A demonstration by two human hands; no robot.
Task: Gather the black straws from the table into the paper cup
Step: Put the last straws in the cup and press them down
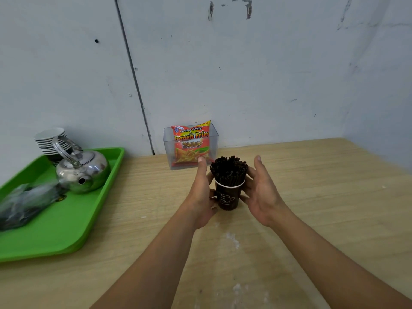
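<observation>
Pale grey wall panels (267, 74) are backing a light wood table (323, 208), its top showing a few white smudges near the front.

Centre: a dark paper cup (228, 197) with a white rim is standing upright on the table, and a dense bundle of black straws (229, 169) is standing in it, their ends fanning out above the rim.

Left hand (201, 197): cupping the cup's left side, fingers curling around the wall, thumb pointing up beside the straws.

Right hand (262, 195): spreading open just beside the cup's right side, fingers reaching toward the wall and the straws; whether they are touching cannot be told.

Behind the cup, against the wall: a clear plastic box (214, 139) is holding a red French Fries snack packet (191, 143).

Left: a green tray (66, 219) is carrying a steel kettle (84, 170), a stack of paper cups (50, 139) and a blurred plastic-wrapped bundle (24, 204).
</observation>
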